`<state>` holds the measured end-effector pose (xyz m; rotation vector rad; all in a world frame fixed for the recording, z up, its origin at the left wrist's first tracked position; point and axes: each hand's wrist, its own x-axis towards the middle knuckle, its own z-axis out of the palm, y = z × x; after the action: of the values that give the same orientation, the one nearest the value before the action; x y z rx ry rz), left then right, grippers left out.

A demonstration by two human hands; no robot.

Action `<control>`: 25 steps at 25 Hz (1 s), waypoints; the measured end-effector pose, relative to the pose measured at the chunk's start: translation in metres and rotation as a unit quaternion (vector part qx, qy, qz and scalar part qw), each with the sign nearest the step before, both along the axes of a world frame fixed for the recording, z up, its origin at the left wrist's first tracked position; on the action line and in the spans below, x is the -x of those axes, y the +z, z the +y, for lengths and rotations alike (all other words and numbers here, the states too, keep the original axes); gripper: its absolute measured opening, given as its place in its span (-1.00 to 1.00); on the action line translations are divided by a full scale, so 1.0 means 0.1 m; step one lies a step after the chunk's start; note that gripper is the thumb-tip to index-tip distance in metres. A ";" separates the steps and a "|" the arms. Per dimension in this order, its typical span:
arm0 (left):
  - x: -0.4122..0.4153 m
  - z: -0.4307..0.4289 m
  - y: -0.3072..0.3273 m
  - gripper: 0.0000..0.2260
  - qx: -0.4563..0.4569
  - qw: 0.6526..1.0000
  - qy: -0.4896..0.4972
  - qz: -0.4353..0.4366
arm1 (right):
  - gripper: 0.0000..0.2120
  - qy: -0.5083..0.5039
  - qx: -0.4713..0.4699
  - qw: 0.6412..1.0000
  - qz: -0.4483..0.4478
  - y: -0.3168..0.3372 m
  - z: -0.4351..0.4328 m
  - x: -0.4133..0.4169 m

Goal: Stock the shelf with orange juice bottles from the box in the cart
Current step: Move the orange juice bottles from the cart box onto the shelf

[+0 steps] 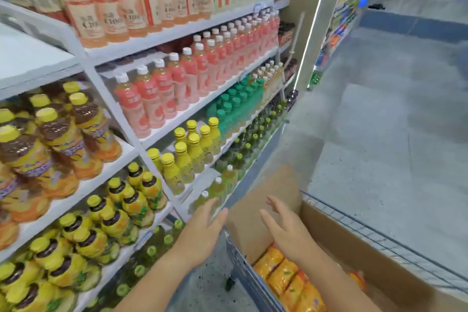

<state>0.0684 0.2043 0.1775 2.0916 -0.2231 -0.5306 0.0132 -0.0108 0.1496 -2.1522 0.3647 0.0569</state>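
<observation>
The shelf (38, 58) fills the left half of the frame, its tiers packed with drinks running away toward the upper centre. Bottles with yellow caps and orange contents (63, 139) crowd the tier at middle left. The cart (367, 229) sits at lower right, close beside the shelf, and carries the open cardboard box (336, 235). The orange juice bottles (281, 273) lie on their sides in the box, at the lower centre-right of the frame. Neither hand holds anything. The left hand (205, 228) is spread wide over the gap between shelf and cart, and the right hand (286, 230) hovers with straight fingers over the near end of the box. The step in hand looks like the reach into the box for bottles. The next move probably calls for both hands to drop to the bottles, close round one or more, and lift clear of the box wall before swinging left. One box flap stands upright just beyond the fingers, and the cart's wire rim and the shelf's front edges hem in the path. The strip between cart and shelf is tight, while the grey floor (379, 147) at upper right lies open.
</observation>
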 end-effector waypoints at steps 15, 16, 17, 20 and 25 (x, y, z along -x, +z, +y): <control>-0.02 -2.02 -1.87 -0.54 -0.156 0.905 -0.367 0.148 | -0.56 -0.338 -0.018 0.913 0.227 -1.55 -1.04 1.65; 0.04 -2.10 -2.00 -0.49 -0.180 0.893 -0.384 0.154 | -0.55 -0.354 -0.030 0.904 0.237 -1.69 -1.05 1.73; 0.10 -2.18 -2.16 -0.44 -0.197 0.882 -0.394 0.168 | -0.55 -0.366 -0.043 0.898 0.241 -1.83 -1.06 1.81; 0.32 -2.44 -2.67 -0.38 -0.234 0.860 -0.411 0.190 | -0.60 -0.405 -0.068 0.870 0.274 -2.24 -1.17 2.00; 0.66 -2.77 -3.25 -0.57 -0.211 0.885 -0.373 0.181 | -0.54 -0.445 -0.094 0.850 0.266 -2.76 -1.54 1.92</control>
<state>0.0026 -0.0727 -0.1477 2.2173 -0.7630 -1.5323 -0.1789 -0.1651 -0.1260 -1.5553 1.5765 0.1516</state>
